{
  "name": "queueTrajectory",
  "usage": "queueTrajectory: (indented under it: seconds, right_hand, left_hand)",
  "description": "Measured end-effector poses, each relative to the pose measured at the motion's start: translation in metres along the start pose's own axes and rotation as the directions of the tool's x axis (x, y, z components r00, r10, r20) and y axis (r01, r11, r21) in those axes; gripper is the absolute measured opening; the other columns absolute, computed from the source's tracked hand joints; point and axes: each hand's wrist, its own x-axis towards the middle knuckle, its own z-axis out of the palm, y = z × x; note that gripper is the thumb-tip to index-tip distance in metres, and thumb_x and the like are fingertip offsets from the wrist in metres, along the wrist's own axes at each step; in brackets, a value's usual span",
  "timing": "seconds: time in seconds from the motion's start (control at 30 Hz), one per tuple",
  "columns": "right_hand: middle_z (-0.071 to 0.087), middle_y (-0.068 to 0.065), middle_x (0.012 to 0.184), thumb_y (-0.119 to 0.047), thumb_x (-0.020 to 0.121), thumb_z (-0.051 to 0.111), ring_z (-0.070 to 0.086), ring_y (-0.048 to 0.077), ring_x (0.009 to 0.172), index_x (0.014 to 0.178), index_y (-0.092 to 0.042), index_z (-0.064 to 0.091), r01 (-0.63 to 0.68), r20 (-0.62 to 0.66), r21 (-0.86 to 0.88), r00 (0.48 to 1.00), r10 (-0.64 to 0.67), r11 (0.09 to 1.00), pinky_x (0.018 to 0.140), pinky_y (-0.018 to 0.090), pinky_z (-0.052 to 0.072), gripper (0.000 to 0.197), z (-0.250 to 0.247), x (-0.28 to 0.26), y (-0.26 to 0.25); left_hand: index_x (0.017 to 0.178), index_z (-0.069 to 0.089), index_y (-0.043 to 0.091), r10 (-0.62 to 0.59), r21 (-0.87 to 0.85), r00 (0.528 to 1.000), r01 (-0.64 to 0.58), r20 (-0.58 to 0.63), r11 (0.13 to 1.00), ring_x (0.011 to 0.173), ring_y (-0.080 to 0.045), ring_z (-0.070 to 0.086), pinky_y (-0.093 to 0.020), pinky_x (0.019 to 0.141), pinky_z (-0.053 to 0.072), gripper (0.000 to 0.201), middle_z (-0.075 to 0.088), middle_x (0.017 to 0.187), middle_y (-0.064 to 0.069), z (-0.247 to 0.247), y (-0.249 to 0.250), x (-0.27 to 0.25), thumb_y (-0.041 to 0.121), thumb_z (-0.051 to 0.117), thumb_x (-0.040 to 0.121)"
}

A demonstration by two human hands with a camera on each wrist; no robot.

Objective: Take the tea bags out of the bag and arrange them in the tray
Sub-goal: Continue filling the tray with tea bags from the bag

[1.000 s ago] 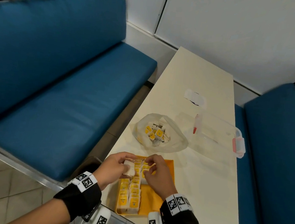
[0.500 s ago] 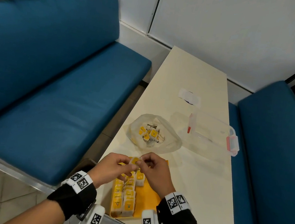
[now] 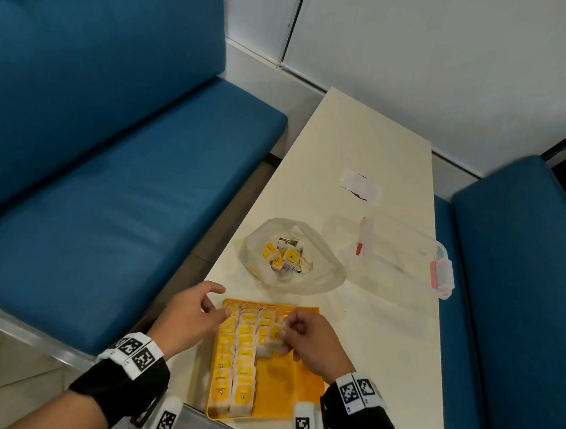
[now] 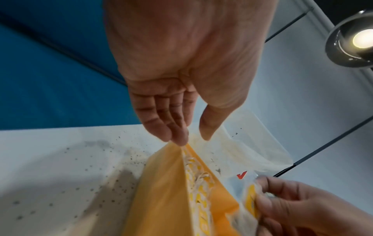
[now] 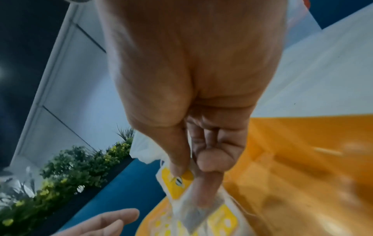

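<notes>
An orange tray (image 3: 287, 397) lies at the table's near edge, with yellow-labelled tea bags (image 3: 238, 357) standing in two long rows and a short third row. My right hand (image 3: 284, 332) pinches one tea bag (image 3: 273, 337) at the near end of the third row; the right wrist view shows thumb and fingers of the right hand (image 5: 191, 169) on that tea bag (image 5: 177, 183). My left hand (image 3: 217, 302) hovers at the tray's far-left corner with loose fingers, holding nothing. A clear plastic bag (image 3: 320, 279) with more tea bags (image 3: 285, 255) lies just beyond the tray.
A clear lidded plastic box (image 3: 404, 259) with pink latches stands right of the bag. A white slip of paper (image 3: 361, 187) lies farther back on the cream table (image 3: 383, 343). Blue benches (image 3: 105, 198) run along both sides.
Both hands pinched the tea bag together over the tray's far end before. The left hand has let go and drawn off to the left; the right hand has lowered the bag towards the third row.
</notes>
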Motion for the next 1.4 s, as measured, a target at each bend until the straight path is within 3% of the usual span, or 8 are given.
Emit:
queueTrajectory:
  seconds: [0.33, 0.63, 0.8, 0.93, 1.0, 1.1, 1.27, 1.4]
  right_hand:
    - [0.071, 0.006, 0.081, -0.014, 0.089, 0.066, 0.071, 0.023, 0.069, 0.083, -0.022, 0.058, -0.167, 0.021, -0.233, 0.984, 0.176, 0.958, 0.055, 0.031, 0.055, 0.013, 0.033, 0.018, 0.03]
    - [0.069, 0.008, 0.07, -0.004, 0.089, 0.066, 0.067, 0.026, 0.053, 0.084, -0.013, 0.055, -0.233, -0.051, -0.091, 0.972, 0.229, 0.968, 0.057, 0.044, 0.059, 0.015, 0.044, 0.023, 0.031]
    - [0.068, 0.008, 0.072, -0.007, 0.086, 0.069, 0.066, 0.024, 0.053, 0.088, -0.012, 0.054, -0.253, -0.072, -0.044, 0.966, 0.25, 0.966, 0.054, 0.037, 0.055, 0.016, 0.037, 0.009, 0.013]
    - [0.069, 0.013, 0.082, -0.012, 0.086, 0.069, 0.072, 0.027, 0.056, 0.095, -0.01, 0.056, -0.246, -0.251, 0.072, 0.934, 0.256, 0.967, 0.053, 0.036, 0.058, 0.016, -0.003, -0.011, -0.016]
    - [0.067, 0.012, 0.084, -0.02, 0.087, 0.072, 0.072, 0.026, 0.058, 0.1, -0.014, 0.054, -0.144, -0.414, 0.121, 0.892, 0.182, 0.982, 0.053, 0.035, 0.058, 0.024, -0.028, -0.021, -0.034]
    - [0.062, 0.004, 0.095, -0.037, 0.084, 0.076, 0.072, 0.023, 0.071, 0.118, -0.025, 0.048, 0.038, -0.539, 0.118, 0.842, 0.032, 0.992, 0.055, 0.034, 0.059, 0.045, -0.052, -0.022, -0.056]
    - [0.067, 0.0, 0.095, -0.021, 0.091, 0.064, 0.068, 0.02, 0.076, 0.099, -0.029, 0.064, 0.124, -0.569, -0.102, 0.807, -0.161, 0.987, 0.058, 0.036, 0.062, 0.011, -0.055, 0.013, -0.062]
    - [0.066, -0.007, 0.086, -0.016, 0.09, 0.06, 0.068, 0.023, 0.075, 0.087, -0.028, 0.067, 0.123, -0.574, -0.148, 0.798, -0.187, 0.981, 0.069, 0.045, 0.06, 0.015, -0.056, 0.025, -0.058]
  left_hand:
    - [0.127, 0.064, 0.03, -0.031, 0.04, 0.997, 0.028, 0.072, 0.999, 0.073, -0.013, 0.07, -0.024, 0.066, 0.054, 0.038, 0.073, 0.083, -0.001, 0.003, -0.016, 0.002, 0.03, 0.076, 0.091]
    - [0.126, 0.064, 0.034, -0.044, 0.045, 0.996, 0.041, 0.076, 0.998, 0.075, -0.012, 0.071, -0.023, 0.068, 0.056, 0.037, 0.073, 0.086, 0.0, 0.005, -0.017, 0.003, 0.033, 0.076, 0.091]
    - [0.127, 0.063, 0.031, -0.036, 0.132, 0.995, 0.024, 0.094, 0.991, 0.08, -0.007, 0.068, -0.019, 0.069, 0.051, 0.037, 0.07, 0.091, 0.006, -0.004, -0.005, 0.0, 0.035, 0.074, 0.092]
    - [0.104, 0.071, 0.035, 0.157, 0.217, 0.987, -0.147, -0.031, 0.965, 0.081, 0.0, 0.063, -0.02, 0.071, 0.05, 0.01, 0.067, 0.09, 0.016, -0.027, 0.045, 0.005, 0.036, 0.07, 0.094]
    - [0.095, 0.073, 0.033, 0.327, 0.267, 0.945, -0.314, -0.007, 0.911, 0.083, 0.0, 0.063, -0.026, 0.076, 0.053, 0.008, 0.069, 0.091, 0.018, -0.031, 0.078, 0.015, 0.035, 0.065, 0.097]
    - [0.113, 0.073, 0.028, 0.455, 0.404, 0.864, -0.503, 0.214, 0.764, 0.102, -0.009, 0.064, -0.032, 0.091, 0.053, 0.021, 0.07, 0.112, 0.013, -0.017, 0.124, 0.04, 0.032, 0.057, 0.101]
    - [0.138, 0.059, 0.027, 0.313, 0.614, 0.736, -0.675, 0.601, 0.408, 0.12, -0.02, 0.06, -0.037, 0.095, 0.053, 0.041, 0.062, 0.134, 0.004, 0.038, 0.163, 0.087, 0.018, 0.058, 0.098]
    - [0.149, 0.047, 0.028, 0.109, 0.683, 0.73, -0.674, 0.675, 0.281, 0.127, -0.023, 0.058, -0.037, 0.104, 0.049, 0.058, 0.057, 0.143, 0.002, 0.063, 0.166, 0.124, 0.018, 0.065, 0.095]
